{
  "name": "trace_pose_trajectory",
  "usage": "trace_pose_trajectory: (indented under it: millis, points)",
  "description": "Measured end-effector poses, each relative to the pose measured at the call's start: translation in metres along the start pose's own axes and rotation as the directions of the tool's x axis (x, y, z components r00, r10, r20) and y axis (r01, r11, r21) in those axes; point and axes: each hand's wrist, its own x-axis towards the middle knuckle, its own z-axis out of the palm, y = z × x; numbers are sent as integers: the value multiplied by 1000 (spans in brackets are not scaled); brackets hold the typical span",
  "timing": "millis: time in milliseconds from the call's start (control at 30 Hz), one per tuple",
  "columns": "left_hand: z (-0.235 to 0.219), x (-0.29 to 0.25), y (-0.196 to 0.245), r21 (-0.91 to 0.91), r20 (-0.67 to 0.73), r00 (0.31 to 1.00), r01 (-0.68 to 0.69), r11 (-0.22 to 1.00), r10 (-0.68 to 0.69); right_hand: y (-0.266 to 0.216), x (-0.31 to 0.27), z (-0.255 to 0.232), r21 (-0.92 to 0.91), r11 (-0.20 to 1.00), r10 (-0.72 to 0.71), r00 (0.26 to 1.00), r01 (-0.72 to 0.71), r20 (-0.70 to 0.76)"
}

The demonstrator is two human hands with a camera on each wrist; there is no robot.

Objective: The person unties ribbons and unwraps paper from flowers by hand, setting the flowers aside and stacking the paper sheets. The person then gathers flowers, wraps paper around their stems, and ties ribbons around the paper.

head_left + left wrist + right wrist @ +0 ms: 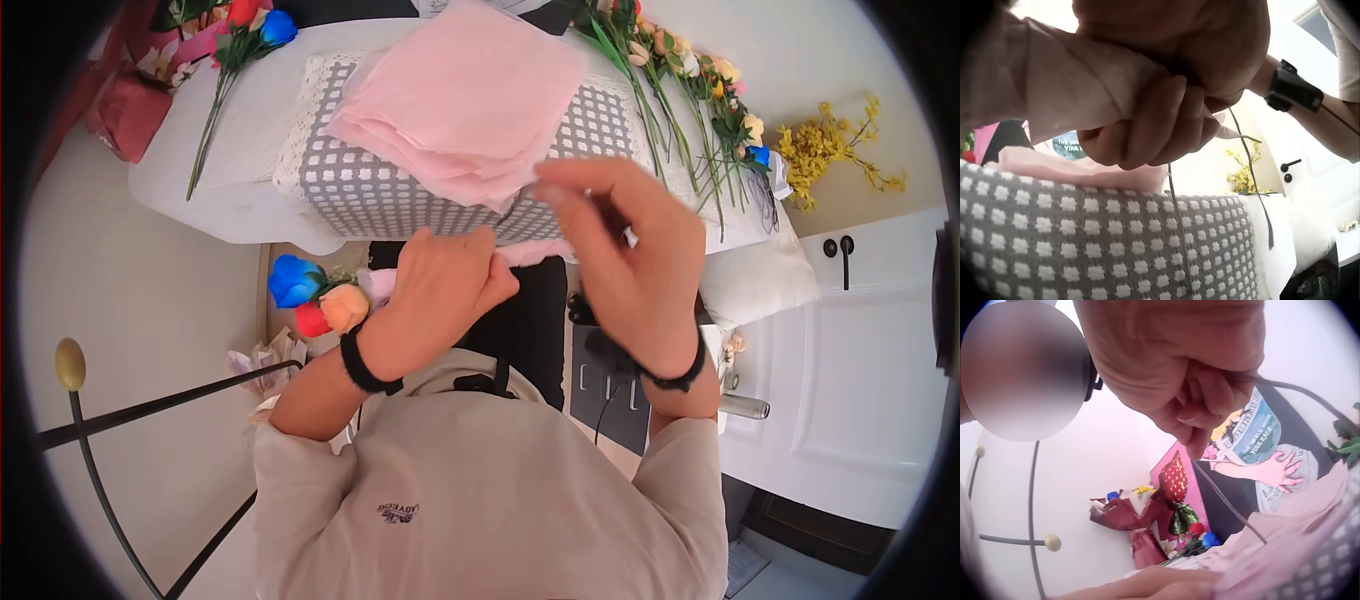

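In the head view, my left hand point(435, 290) grips a small bouquet by its pale pink paper wrap point(535, 252). A blue rose point(295, 281), a peach rose point(344, 308) and a red rose point(311, 320) stick out at the left end. My right hand point(640, 255) is raised to the right of it, fingers curled and pinching a thin dark grey cord point(1229, 503). Lengths of cord point(1179, 231) hang below and beside the left hand in the left wrist view. A green stem tip point(1249, 138) pokes out of the wrap beyond the left fingers.
A stack of pink paper sheets point(470, 95) lies on the grey-and-white patterned cloth point(365, 185) over the table. Artificial flowers point(700, 90) lie along the right, more roses point(240, 45) at the back left. A black metal rack point(150, 408) stands left; a white door point(850, 370) is right.
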Motion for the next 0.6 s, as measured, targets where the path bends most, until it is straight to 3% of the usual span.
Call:
trace_pose_trajectory:
  millis: [133, 200, 233, 300, 333, 400, 533, 600]
  points:
    - [1, -3, -23, -67, -39, 999, 31, 997, -34, -8, -30, 6, 131, 986, -109, 991, 99, 71]
    - [-6, -7, -32, 16, -130, 984, -120, 993, 121, -2, -47, 7, 275, 957, 49, 988, -88, 147]
    - [-10, -8, -31, 24, -133, 985, -108, 994, 111, 2, -52, 7, 283, 956, 40, 987, -83, 156]
    - [-19, -5, -28, -283, -234, 972, -69, 957, 1, 11, -61, 10, 396, 906, -3, 935, -147, 354]
    - [-22, -6, -28, -278, -233, 972, -65, 958, -2, 13, -67, 12, 419, 882, 34, 916, -215, 399]
    - [-24, -5, -28, -343, 2, 984, 168, 924, -178, 19, -73, 14, 407, 893, -2, 903, -191, 430]
    - [-32, -8, -24, -390, -31, 968, 218, 895, -249, 28, -86, 15, 374, 914, -24, 896, -160, 444]
    - [-37, -13, -25, -343, -124, 962, 188, 920, -243, 32, -93, 17, 361, 918, -6, 905, -163, 424]
